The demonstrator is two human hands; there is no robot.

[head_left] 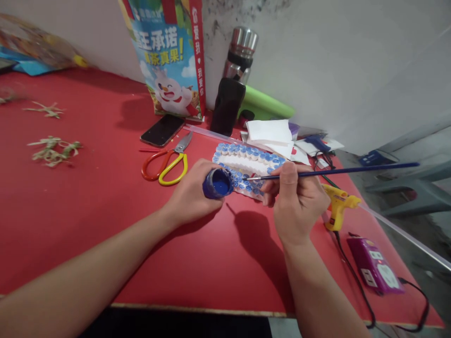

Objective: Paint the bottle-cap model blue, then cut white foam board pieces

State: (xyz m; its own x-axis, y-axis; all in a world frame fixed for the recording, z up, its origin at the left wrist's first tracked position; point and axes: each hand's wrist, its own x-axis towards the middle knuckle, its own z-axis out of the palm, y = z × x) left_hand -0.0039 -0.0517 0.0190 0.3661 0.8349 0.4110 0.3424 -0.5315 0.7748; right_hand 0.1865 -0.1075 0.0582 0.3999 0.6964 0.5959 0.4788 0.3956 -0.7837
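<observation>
Blue-and-white scalloped piece (243,165): lying on the red table (197,277) just beyond both hands, already bearing blue dabs along the far row, right end and near rows, but showing bare white along the middle strip and between dabs, so seemingly sitting well along yet only partly coloured. Clasping the open blue paint jar (216,183) in the left hand (192,197), near the piece's left end; pinching the slim blue paintbrush (352,170) in the right hand (299,204), aiming left toward the jar, without clearly showing any contact.

A red desk (88,197) stands against a pale grey wall (334,61) flecked with dark marks (219,8), a grey-green seat (416,190) on the dull grey floor (440,295) at right.
</observation>
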